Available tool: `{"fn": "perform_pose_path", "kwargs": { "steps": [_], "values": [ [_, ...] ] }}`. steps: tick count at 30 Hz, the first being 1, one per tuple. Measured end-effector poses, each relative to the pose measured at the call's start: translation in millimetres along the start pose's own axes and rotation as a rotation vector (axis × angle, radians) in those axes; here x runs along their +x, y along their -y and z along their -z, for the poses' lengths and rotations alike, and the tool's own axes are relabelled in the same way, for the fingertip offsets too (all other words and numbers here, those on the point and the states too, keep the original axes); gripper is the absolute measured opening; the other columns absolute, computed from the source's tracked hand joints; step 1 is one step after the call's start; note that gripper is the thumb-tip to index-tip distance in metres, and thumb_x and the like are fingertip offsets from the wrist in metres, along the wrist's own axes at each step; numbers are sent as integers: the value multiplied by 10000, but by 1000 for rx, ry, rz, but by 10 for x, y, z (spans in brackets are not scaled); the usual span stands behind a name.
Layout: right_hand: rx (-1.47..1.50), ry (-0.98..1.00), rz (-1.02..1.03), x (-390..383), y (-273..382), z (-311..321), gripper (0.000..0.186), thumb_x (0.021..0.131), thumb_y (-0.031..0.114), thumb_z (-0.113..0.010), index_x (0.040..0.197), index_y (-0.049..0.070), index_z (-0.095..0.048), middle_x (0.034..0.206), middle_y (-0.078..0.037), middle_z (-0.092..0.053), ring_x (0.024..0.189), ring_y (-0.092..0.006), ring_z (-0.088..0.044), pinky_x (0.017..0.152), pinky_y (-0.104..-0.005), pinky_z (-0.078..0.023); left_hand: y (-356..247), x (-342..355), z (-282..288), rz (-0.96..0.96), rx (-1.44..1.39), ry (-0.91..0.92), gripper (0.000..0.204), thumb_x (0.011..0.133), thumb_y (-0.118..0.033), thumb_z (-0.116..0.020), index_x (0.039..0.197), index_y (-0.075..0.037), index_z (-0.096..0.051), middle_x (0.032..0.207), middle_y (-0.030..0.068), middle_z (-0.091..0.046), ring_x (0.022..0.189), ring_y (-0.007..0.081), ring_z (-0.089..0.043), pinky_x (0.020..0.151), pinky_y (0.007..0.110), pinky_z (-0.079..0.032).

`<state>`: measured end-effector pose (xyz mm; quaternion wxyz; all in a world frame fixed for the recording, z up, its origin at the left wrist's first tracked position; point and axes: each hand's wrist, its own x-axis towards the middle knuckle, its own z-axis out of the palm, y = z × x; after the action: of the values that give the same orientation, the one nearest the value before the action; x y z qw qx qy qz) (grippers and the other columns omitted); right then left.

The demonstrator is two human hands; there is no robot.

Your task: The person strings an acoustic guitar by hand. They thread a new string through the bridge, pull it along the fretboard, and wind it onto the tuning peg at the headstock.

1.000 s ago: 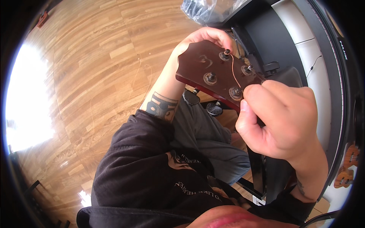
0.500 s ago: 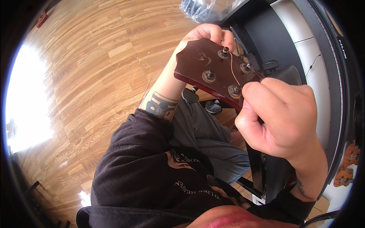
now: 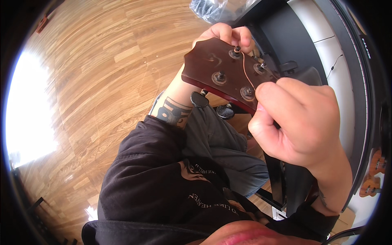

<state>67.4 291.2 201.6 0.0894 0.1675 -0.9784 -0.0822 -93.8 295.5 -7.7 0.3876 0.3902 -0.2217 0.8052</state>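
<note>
Copper-Coloured String Held Taut-Handed Beside a Brown Headstock

You work at a brown instrument headstock (image 3: 208, 61), which sits just above and right of the middle of the frame. Its broad, scalloped end points to the upper left, and its long axis slants down toward the lower right, where your right hand (image 3: 302, 118) covers part of it. Four tuning posts (image 3: 220, 76) stand up from its face in two rows along that axis, and two dark tuning buttons (image 3: 199, 99) jut from its lower edge.

A copper-coloured string (image 3: 245, 70) leaves the uppermost post and bows down to your right hand, whose thumb and curled forefinger press together, pinching it. Your left hand (image 3: 218, 32) reaches behind the headstock, fingers bent over its upper edge; what their tips grip cannot be told. Wooden floor (image 3: 102, 81) fills the left, and a black-and-white keyboard (image 3: 320, 38) curves down the right.
</note>
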Motion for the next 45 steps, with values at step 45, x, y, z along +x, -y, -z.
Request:
{"fn": "perform_pose_path", "kwargs": {
  "steps": [45],
  "values": [
    [-11, -57, -11, -63, -13, -61, 189, 651, -26, -723, 754, 69, -597, 598, -28, -404, 435, -206, -438, 400, -340, -317, -153, -24, -230, 250, 271, -197, 277, 870, -278, -807, 788, -167, -567, 944, -19, -436, 931, 149, -432, 814, 279, -447]
  ]
}}
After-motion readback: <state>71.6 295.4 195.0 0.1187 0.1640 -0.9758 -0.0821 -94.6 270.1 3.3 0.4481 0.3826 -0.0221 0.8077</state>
